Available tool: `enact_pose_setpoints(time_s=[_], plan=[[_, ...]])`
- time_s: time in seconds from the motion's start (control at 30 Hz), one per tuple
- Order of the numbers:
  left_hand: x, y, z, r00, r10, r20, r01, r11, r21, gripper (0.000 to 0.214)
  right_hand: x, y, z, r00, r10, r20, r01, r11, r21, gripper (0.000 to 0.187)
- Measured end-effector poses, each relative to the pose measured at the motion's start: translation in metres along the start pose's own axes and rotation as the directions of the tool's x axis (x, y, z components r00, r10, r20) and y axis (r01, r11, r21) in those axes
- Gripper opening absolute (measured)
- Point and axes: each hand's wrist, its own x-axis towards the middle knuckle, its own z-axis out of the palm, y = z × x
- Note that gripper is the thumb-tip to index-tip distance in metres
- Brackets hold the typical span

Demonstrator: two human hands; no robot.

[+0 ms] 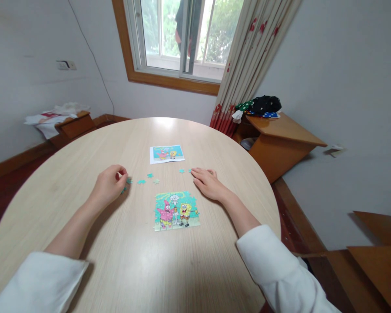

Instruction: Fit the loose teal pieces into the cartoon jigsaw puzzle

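Note:
My left hand [109, 184] is left of the loose pieces, its thumb and fingers pinched together at a small teal puzzle piece [129, 181]. Another loose piece [124, 190] lies just under that hand. My right hand [208, 183] rests flat, fingers stretched out, with the fingertips at a teal puzzle piece [190, 170]. Between my hands and nearer to me lies a mostly joined jigsaw puzzle [177, 211] with cartoon figures; its top and right edges are uneven. Several more pieces, among them a teal one [141, 182] and a pale one [156, 181], lie beyond it.
A printed reference picture [167, 154] lies farther back on the round wooden table [127, 269]. Behind the table are a window [182, 39] and a curtain [244, 56]. A wooden cabinet [280, 139] with clothes [263, 105] on top stands to the right.

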Motion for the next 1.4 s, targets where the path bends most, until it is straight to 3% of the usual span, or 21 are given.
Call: enact_pose_setpoints(time_s=[1.4], plan=[[0.0007, -0.0030, 0.0058, 0.999, 0.027, 0.023, -0.027, 1.000, 0.014, 0.009, -0.0015, -0.0028, -0.0025, 0.999, 0.038, 0.028, -0.038, 0.999, 0.004, 0.043]])
